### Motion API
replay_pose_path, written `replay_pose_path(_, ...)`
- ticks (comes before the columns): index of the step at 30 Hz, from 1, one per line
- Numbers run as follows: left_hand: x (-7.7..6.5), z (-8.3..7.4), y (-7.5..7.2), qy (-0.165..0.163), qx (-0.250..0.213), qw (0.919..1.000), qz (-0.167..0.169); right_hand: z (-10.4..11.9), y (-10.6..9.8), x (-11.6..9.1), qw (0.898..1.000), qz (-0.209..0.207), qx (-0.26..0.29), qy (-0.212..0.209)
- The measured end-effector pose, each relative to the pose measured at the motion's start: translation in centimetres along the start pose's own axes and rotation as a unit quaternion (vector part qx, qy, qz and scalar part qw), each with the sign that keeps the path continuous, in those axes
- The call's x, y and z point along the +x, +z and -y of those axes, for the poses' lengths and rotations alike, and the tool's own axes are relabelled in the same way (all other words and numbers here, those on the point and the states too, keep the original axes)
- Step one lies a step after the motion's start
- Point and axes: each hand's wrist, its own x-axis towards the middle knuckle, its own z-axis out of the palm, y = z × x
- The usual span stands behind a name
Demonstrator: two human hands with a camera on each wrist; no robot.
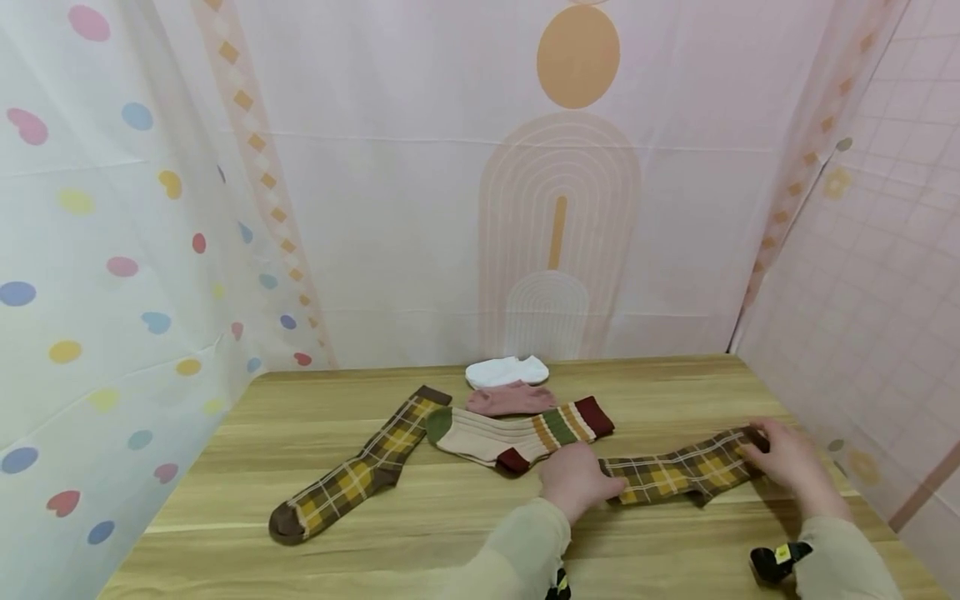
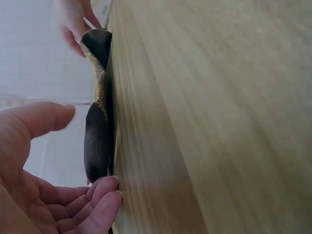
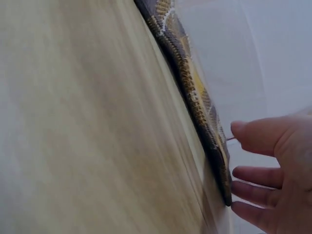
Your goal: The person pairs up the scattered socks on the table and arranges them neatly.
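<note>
A brown and yellow plaid sock [image 1: 667, 477] lies flat on the table's right side, toe to the left and cuff to the right. At its toe end is my left hand [image 1: 573, 482]; the left wrist view shows the fingertips [image 2: 108, 187] against the dark toe and the thumb [image 2: 51, 119] held well away. My right hand [image 1: 791, 462] is by the cuff. In the right wrist view its fingers are spread, fingertips right at the sock's edge [image 3: 212, 131], thumb lifted apart from them. A matching plaid sock [image 1: 363, 471] lies slanted at the left, toe nearest me.
Between the plaid socks lies a cream sock [image 1: 480, 437] with a green toe, dark red heel and striped cuff. Behind it are a pink ankle sock [image 1: 510, 400] and a white low-cut sock [image 1: 506, 372]. Patterned curtains [image 1: 397, 208] enclose the wooden table [image 1: 420, 550].
</note>
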Motion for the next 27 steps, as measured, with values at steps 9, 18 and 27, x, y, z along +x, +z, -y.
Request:
replay_pose_path(9,0.33,-0.9,0.81,0.003,0.091,0.9955,-0.025,-0.32,0.05,0.75,0.999,0.022,-0.04,0.025)
replay_pose_path(18,0.64,-0.72,0.69,-0.018,0.083,0.9962,-0.021,-0.25,-0.49,0.99,0.998,0.038,-0.039,0.041)
replay_pose_path(27,0.68,-0.41,-0.01,-0.036,0.02,0.9991,0.011,-0.27,-0.79,0.58,0.99,0.072,-0.026,0.117)
